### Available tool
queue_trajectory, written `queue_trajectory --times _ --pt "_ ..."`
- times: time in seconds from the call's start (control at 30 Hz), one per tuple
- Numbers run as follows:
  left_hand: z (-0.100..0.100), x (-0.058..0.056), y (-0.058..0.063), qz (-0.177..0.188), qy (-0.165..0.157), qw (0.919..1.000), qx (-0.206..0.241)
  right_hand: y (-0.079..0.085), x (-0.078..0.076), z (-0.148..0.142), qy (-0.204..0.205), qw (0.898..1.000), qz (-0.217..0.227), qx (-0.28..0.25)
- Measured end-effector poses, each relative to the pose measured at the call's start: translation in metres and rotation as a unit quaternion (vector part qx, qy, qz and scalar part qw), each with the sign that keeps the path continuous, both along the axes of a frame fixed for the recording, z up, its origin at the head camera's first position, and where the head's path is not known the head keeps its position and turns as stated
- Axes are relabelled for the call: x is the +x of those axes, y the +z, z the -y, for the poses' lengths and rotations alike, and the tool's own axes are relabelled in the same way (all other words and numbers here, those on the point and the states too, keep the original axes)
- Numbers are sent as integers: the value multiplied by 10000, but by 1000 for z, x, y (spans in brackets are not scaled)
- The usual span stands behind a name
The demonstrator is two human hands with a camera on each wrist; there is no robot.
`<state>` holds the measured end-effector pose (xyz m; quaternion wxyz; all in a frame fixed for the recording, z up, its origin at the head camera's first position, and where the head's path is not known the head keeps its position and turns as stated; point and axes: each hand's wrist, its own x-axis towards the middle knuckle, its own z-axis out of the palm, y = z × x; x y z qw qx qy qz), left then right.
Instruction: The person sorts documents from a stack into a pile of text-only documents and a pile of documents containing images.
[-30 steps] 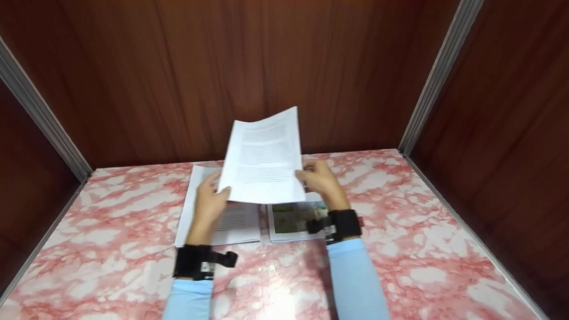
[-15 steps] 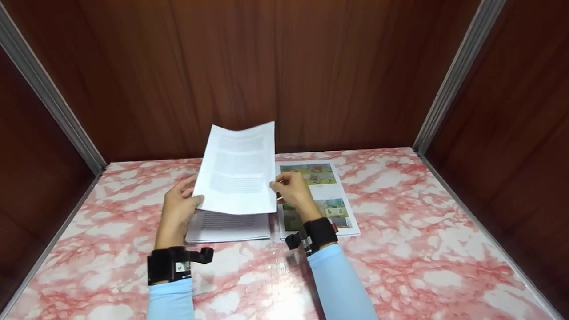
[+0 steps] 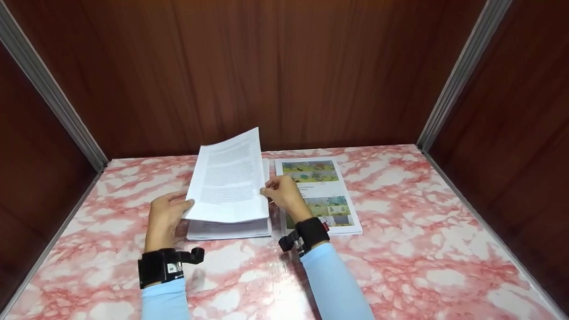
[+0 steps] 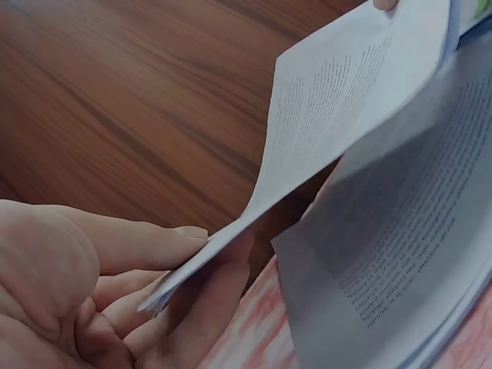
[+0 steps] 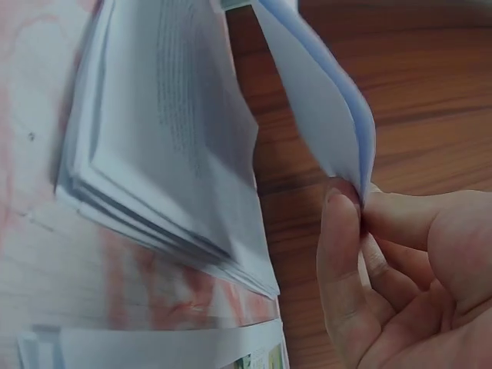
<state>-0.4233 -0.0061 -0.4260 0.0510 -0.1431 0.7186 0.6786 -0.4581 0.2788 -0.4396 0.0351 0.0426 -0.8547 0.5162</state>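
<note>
A thin sheaf of printed paper (image 3: 226, 182) is held tilted above a thicker paper stack (image 3: 229, 230). My left hand (image 3: 166, 215) pinches its left edge between thumb and fingers, which the left wrist view shows closely. On the opposite edge, my right hand (image 3: 284, 195) pinches the sheaf between thumb and forefinger. The sheaf bows between the two hands. In the right wrist view the stack (image 5: 169, 154) beneath shows several layered sheets with uneven edges. Most of that stack's top page is hidden from the head view by the sheaf.
To the right of the stack lies a second pile of paper with colour pictures (image 3: 331, 191), partly covered by my right hand and wrist. The pink marbled tabletop (image 3: 400, 231) is bounded by a brown wood-grain back wall (image 3: 284, 75) and side walls with grey metal corner posts.
Both hands have carried the sheaf left and lower, from across both piles to over the left stack. The picture pile on the right has come into fuller view.
</note>
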Motion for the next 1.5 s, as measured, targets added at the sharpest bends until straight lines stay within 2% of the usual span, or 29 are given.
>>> queue_trajectory --times 0.1,0.33,0.53,0.8,0.97,1.2,1.5 --pt "3 1 -4 274 -57 9996 -69 -3 0 1 55 9998 132 104" --pt "4 1 -17 485 -129 9967 -644 -9 0 0 99 9979 564 299" --pt "-1 2 -24 507 -281 9925 -1074 -12 1 -2 98 9947 899 490" --pt "-3 2 -24 515 -201 9915 -1180 -12 3 -1 52 9906 1097 820" --pt "-3 2 -23 488 -287 9859 -1576 -12 3 -4 16 9878 1183 1009" --pt "2 6 -17 642 -297 9708 -2290 -12 3 -6 -41 9894 966 1080" --pt "4 7 -16 626 -374 9604 -2690 -11 4 -4 -24 9848 1060 1374"
